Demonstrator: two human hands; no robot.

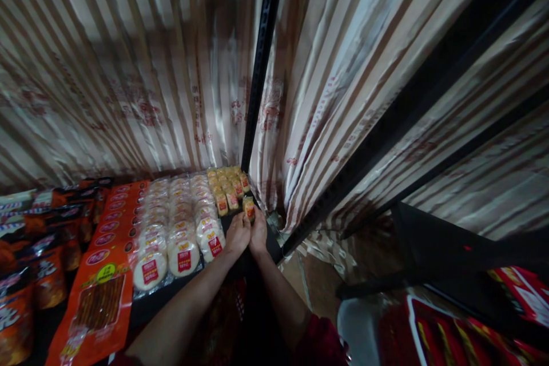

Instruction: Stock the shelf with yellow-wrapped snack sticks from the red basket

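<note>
Both left hand (238,235) and right hand (258,232) pinch a yellow packet (249,208) in their fingers, near the right end of a black shelf (273,246), just beside matching packets (232,199); a slack grip could drop it, a nudge topple neighbours.

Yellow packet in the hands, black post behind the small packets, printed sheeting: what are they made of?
Yellow packet: probably plastic film, slight gloss; too small and dim to be sure.
Black post: likely painted metal, dull finish; a slim, straight upright with slot-like marks.
Printed sheeting: probably thin plastic, satin sheen; bright streaks run along its folds, though coated fabric is possible.
</note>
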